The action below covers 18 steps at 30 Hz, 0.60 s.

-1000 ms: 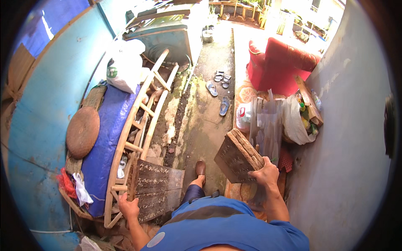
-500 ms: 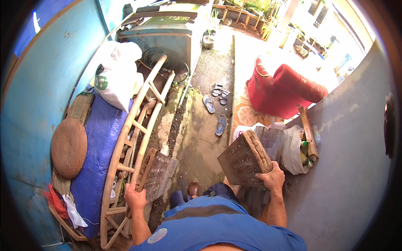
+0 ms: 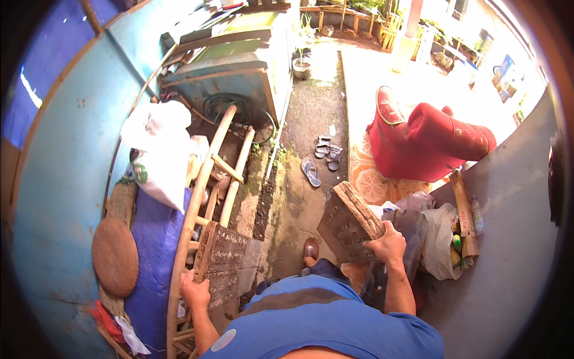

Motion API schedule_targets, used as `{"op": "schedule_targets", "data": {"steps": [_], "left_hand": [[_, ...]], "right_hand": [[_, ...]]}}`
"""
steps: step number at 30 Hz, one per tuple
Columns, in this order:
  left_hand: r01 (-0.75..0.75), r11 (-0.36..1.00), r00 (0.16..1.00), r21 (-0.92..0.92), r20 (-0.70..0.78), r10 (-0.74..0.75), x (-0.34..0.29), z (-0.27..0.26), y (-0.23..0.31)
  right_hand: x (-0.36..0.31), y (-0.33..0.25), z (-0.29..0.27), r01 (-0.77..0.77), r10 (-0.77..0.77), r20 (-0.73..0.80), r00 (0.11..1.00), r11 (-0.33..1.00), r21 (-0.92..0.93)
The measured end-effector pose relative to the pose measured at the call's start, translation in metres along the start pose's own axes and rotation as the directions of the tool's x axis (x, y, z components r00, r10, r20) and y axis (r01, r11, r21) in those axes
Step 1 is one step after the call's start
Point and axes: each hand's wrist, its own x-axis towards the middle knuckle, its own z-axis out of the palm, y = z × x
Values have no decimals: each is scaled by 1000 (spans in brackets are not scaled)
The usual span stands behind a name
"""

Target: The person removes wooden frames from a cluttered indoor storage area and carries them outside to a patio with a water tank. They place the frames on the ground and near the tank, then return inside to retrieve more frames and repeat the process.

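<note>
The left hand [image 3: 196, 289] holds one brown board [image 3: 233, 263] by its edge, and the right hand [image 3: 386, 244] holds another board [image 3: 347, 226] by its edge – both hands are full. The first board is next to the ladder [image 3: 206, 173]; I can't tell if they touch. The other board is tipped, near the clear box [image 3: 412, 230] and the white bag [image 3: 439, 239]. Past the boards, a flip-flop [image 3: 311, 172] lies on the path [image 3: 291, 206] – and a red chair [image 3: 412, 149] stands on the tiles [image 3: 368, 179].
</note>
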Motion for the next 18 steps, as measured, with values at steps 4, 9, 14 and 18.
{"op": "schedule_targets", "data": {"steps": [4,9,14,18], "left_hand": [[-39,998,999,44,-15,40,48,12,56],[-75,997,997,30,18,74,93,32,101],[-151,988,988,30,-11,152,139,58,143],[-226,972,972,-72,54,230,193,92,186]], "right_hand": [[72,-9,3,18,-19,55,998,1000,23],[136,-22,1,36,-38,73,997,999,32],[190,-34,-7,61,-62,24,998,998,31],[236,-43,-17,-16,16,52,999,1000,7]]}}
